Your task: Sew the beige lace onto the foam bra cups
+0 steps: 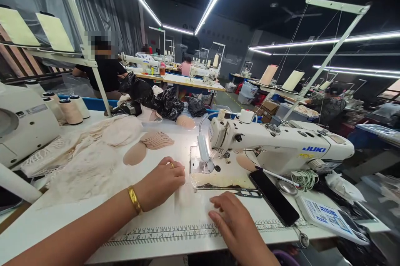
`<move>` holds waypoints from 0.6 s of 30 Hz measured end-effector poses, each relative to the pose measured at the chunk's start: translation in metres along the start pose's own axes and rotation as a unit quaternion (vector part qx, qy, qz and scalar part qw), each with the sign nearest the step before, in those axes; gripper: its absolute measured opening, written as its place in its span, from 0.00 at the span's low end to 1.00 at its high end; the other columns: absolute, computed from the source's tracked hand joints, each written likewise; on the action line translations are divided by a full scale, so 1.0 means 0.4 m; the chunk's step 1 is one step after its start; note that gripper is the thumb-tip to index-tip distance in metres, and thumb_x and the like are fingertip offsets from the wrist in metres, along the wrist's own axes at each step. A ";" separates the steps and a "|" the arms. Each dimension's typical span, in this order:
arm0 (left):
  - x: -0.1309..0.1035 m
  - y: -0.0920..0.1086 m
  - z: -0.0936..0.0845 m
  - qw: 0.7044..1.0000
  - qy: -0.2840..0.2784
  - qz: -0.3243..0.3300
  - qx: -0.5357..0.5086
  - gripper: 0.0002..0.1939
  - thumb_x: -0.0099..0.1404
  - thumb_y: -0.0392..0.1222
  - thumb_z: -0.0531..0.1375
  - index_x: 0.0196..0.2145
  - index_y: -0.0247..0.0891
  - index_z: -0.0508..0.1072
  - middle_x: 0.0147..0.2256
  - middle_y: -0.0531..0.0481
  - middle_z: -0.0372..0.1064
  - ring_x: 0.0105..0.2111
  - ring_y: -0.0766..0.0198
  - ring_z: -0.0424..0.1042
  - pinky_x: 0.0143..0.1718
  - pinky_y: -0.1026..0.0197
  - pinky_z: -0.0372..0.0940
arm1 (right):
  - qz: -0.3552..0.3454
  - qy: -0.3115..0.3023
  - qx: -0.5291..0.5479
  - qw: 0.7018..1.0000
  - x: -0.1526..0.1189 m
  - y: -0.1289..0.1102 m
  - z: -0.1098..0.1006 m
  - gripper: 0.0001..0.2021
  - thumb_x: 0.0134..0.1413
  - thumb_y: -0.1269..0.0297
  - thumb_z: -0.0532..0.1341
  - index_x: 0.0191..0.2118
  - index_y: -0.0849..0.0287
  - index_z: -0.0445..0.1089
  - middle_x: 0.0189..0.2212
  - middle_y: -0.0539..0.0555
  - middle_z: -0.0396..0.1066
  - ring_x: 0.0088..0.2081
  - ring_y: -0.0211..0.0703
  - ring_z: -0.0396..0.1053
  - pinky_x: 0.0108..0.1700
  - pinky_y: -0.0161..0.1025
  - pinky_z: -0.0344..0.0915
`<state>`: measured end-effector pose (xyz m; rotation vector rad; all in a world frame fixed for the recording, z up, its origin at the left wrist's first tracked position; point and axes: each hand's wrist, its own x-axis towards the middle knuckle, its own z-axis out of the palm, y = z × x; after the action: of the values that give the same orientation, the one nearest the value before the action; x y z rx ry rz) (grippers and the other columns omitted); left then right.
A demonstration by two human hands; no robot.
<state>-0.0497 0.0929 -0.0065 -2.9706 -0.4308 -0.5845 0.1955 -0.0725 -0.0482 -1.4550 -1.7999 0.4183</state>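
Observation:
My left hand [162, 183], with a ring and a gold bracelet [134, 200], is over the white table left of the needle plate [201, 166]. Its fingers are curled together; whether anything is under them is hidden. My right hand [229, 218] is above the ruler strip [168, 233] near the front edge, thumb and fingers apart, holding nothing. The white sewing machine [275, 141] stands beyond it. Beige oval pads [135, 153] and a slotted leaf-shaped piece [158, 140] lie behind my left hand.
Cream lace fabric [87, 157] is heaped at the left, near thread cones [71, 111]. Small snips [248, 193], a black phone [274, 197] and a white-blue box [333, 218] lie at the right. Black bags [170, 103] sit behind. People work at other machines.

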 end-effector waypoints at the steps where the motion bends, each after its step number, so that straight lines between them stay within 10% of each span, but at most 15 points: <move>1: 0.011 0.003 -0.009 1.000 0.013 -0.002 -0.011 0.15 0.70 0.24 0.54 0.30 0.37 0.71 0.36 0.49 0.78 0.42 0.57 0.77 0.52 0.48 0.63 | 0.047 -0.049 0.085 0.994 0.001 -0.023 0.013 0.16 0.72 0.50 0.59 0.49 0.56 0.76 0.39 0.59 0.77 0.40 0.52 0.75 0.43 0.46 0.69; 4: 0.022 0.031 -0.058 0.994 0.107 0.028 -0.014 0.12 0.71 0.24 0.54 0.37 0.37 0.73 0.34 0.50 0.75 0.34 0.60 0.71 0.45 0.53 0.64 | 0.181 -0.154 0.390 0.889 0.019 -0.071 0.051 0.30 0.64 0.33 0.60 0.47 0.58 0.77 0.39 0.60 0.79 0.39 0.50 0.76 0.38 0.42 0.69; 8: -0.010 0.137 -0.084 0.979 0.168 0.112 -0.014 0.10 0.73 0.25 0.54 0.44 0.35 0.73 0.32 0.49 0.74 0.32 0.61 0.68 0.45 0.54 0.64 | 0.247 -0.085 0.604 0.753 0.073 -0.085 0.092 0.31 0.53 0.33 0.70 0.44 0.59 0.75 0.39 0.58 0.78 0.39 0.46 0.75 0.40 0.39 0.68; 14: -0.087 0.187 -0.060 0.970 0.017 -0.001 -0.243 0.15 0.75 0.43 0.60 0.58 0.46 0.69 0.54 0.47 0.74 0.52 0.58 0.72 0.57 0.58 0.67 | 0.195 -0.071 0.469 0.858 0.116 -0.059 0.077 0.23 0.56 0.40 0.71 0.36 0.56 0.69 0.28 0.45 0.66 0.29 0.37 0.61 0.35 0.35 0.59; 18: -0.075 0.116 -0.035 0.881 0.006 -0.216 -0.422 0.25 0.76 0.48 0.57 0.68 0.50 0.61 0.66 0.44 0.63 0.66 0.52 0.61 0.67 0.49 0.59 | 0.078 -0.117 0.306 0.942 0.109 -0.085 0.034 0.22 0.69 0.43 0.60 0.33 0.57 0.69 0.32 0.48 0.65 0.36 0.41 0.62 0.41 0.36 0.59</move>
<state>-0.0680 0.0390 -0.0061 -3.6862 -1.1071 -1.0616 0.1600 -0.0389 -0.0187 -1.1321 -1.5271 1.1601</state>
